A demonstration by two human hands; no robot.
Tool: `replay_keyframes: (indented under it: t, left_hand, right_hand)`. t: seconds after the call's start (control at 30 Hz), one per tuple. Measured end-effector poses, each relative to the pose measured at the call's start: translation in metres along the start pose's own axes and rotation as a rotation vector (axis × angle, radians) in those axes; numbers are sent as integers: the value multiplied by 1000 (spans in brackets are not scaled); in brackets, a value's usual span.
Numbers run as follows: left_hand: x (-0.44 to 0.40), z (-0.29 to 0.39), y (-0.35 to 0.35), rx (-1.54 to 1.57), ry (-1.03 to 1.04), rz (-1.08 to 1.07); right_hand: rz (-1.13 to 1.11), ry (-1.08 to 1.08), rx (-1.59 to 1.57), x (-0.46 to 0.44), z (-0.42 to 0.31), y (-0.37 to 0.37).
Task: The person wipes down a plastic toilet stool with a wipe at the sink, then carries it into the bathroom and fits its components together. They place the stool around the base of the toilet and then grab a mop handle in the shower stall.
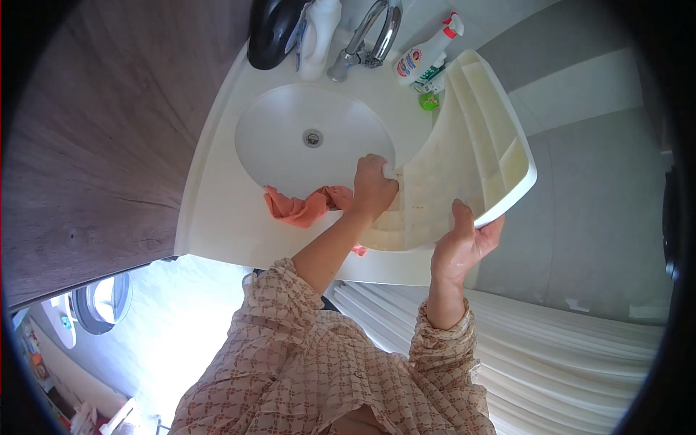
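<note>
A large cream-coloured tray with raised ridges [442, 174] is tilted over the right side of the counter, partly above the basin. My right hand [467, 243] grips its lower right rim, thumb on the inner face and fingers around the outside. My left hand [375, 187] is closed at the tray's left edge, around a small white thing that is mostly hidden. A crumpled salmon-pink cloth [301, 206] lies on the front edge of the sink, beside my left wrist, and partly hangs into the basin.
The white basin [275, 138] has a metal drain [312, 138]. Behind it stand a chrome tap [359, 54], a white bottle [317, 40], a black container [272, 32] and a spray bottle [428, 54]. A green item [429, 101] sits near the tray. White folded fabric [551, 362] hangs at lower right.
</note>
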State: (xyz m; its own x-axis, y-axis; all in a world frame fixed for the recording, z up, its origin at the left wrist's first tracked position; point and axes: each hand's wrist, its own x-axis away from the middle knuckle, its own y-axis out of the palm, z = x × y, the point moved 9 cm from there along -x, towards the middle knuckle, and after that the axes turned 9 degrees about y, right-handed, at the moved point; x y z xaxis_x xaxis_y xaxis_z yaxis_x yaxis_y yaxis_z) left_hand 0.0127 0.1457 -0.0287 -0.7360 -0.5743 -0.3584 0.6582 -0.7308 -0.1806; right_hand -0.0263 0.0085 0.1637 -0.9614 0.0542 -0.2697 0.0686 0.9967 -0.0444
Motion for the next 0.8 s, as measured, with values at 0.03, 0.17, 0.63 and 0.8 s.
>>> replay_keyframes:
  t: [0.03,0.17,0.63,0.8]
  left_hand:
    - [0,0,3,-10,27,-15]
    - [5,-29,10,376,-177,-74]
    - [6,-42,10,518,-240,-37]
    - [16,-64,-10,815,-285,47]
  right_hand:
    - [16,5,10,-2,2,-4]
    - [73,-47,38,-4,2,-13]
    - [-6,-3,25,-4,1,2]
    - [-10,-11,59,-15,6,-9]
